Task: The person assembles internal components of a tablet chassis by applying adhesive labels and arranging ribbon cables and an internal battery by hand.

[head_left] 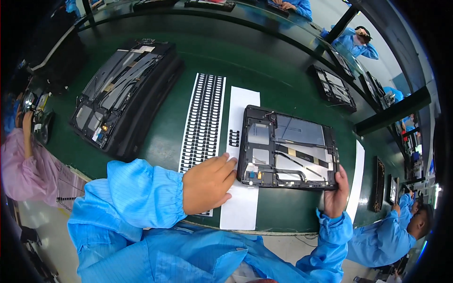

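A black tablet-like device (297, 151) with its inside exposed lies over a white paper strip (240, 207), showing grey battery packs, cables and a small blue part. My right hand (336, 195) grips its lower right corner, thumb on top and the other fingers hidden beneath. By the lower left edge of the device rests my left hand (207, 184), back up, fingers loosely bent and apart, with nothing visible in them. Just above its fingertips, several small black pieces (233, 138) stick to the strip. A white sheet (203, 118) with rows of black pieces runs partly under my left hand.
On the left stands a stack of similar opened devices (125, 94). Another white strip (356, 179) lies to the right, near a dark narrow part (379, 184). More devices (332, 87) sit at the far right by a dark post (394, 111). People work on both sides.
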Action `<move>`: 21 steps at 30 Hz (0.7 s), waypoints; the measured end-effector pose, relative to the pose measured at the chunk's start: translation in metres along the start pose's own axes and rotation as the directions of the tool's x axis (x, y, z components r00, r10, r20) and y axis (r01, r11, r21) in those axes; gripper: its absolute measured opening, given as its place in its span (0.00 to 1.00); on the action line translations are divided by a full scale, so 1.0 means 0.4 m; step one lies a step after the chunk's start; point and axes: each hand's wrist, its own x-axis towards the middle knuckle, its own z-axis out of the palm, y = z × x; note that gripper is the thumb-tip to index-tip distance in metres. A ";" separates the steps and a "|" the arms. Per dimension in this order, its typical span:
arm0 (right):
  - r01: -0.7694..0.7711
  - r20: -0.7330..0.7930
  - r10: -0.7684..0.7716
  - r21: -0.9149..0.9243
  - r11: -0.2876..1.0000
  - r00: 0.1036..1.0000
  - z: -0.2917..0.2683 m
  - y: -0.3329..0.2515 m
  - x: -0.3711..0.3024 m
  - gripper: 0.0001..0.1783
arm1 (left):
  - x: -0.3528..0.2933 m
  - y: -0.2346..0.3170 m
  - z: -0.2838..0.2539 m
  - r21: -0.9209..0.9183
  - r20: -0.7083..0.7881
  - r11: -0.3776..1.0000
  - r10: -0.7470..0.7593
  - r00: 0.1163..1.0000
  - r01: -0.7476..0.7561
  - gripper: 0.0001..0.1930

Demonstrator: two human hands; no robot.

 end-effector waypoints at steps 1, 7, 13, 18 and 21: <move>0.003 -0.005 -0.003 -0.002 1.000 1.000 -0.008 0.008 -0.003 0.19 | -0.002 0.000 0.001 0.032 0.003 0.999 0.020 1.000 -0.020 0.25; 0.086 -0.126 -0.101 -0.123 0.989 0.987 -0.034 0.012 0.008 0.15 | -0.006 -0.030 0.006 0.041 -0.007 0.988 0.148 0.989 -0.147 0.25; 0.531 0.386 -0.458 -0.813 0.242 0.800 0.156 -0.021 -0.004 0.10 | 0.009 -0.046 -0.008 -0.126 0.136 0.979 0.175 0.975 -0.158 0.24; 0.816 0.817 -0.107 -0.574 -0.072 0.566 0.457 0.100 -0.023 0.09 | 0.007 -0.074 0.020 -0.120 -0.113 0.987 0.089 0.990 -0.102 0.26; 0.826 0.858 -0.046 -0.505 -0.252 0.511 0.497 0.166 -0.002 0.08 | 0.007 -0.071 0.020 -0.032 -0.041 0.995 0.098 0.994 -0.099 0.28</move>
